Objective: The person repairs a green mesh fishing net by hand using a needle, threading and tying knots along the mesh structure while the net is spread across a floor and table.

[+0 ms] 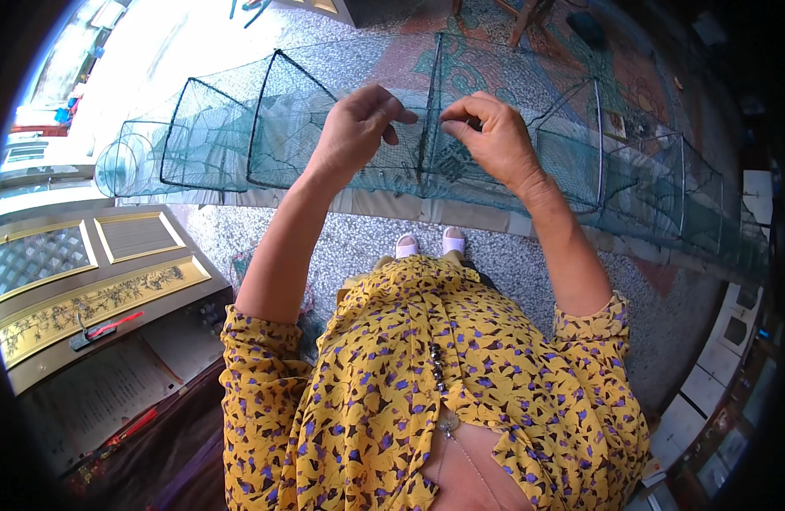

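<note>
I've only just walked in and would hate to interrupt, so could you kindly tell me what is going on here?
A person is working at a long green net with dark frames, stretched out across the view. The left hand and right hand face each other near its middle, fingers bent toward the thumbs. Whether either holds a fine strand is too small to tell.

Upper-left glare, blown out | rim dark, bent | right edge seemingly soft

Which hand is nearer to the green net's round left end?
Left. The left hand is to the right of the round end; the right hand is farther right.
</note>
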